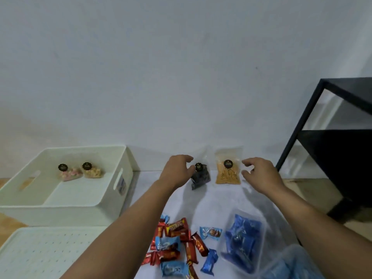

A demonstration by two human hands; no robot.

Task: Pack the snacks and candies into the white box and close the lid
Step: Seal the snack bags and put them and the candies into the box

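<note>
White box [66, 200] sits far left, lid off, open top. Two clear snack pouches inside against its far wall: pink-and-white one [69, 173] left, beige one [93, 171] just beside it on the right. Perforated white lid [46, 252] lies flat near left, in front of the box. Black shelf frame [334, 137] far right.

White cloth [211, 204] covers the centre of the surface. Near right on it: clear bag of blue-wrapped pieces [242, 244], a second one [291, 264] cut off at the near edge. Near centre: loose pile of red [177, 228] and light-blue [210, 232] wrapped candies, touching and overlapping.

Far centre, by the wall: dark pouch [200, 174] and tan pouch [228, 170], side by side, both upright-ish.

Left hand [177, 170] curled at the dark pouch, fingertips at its left edge; contact likely, but can't confirm a closed grasp. Right hand [259, 174] spread loose, just right of the tan pouch, not touching, gripping nothing.
</note>
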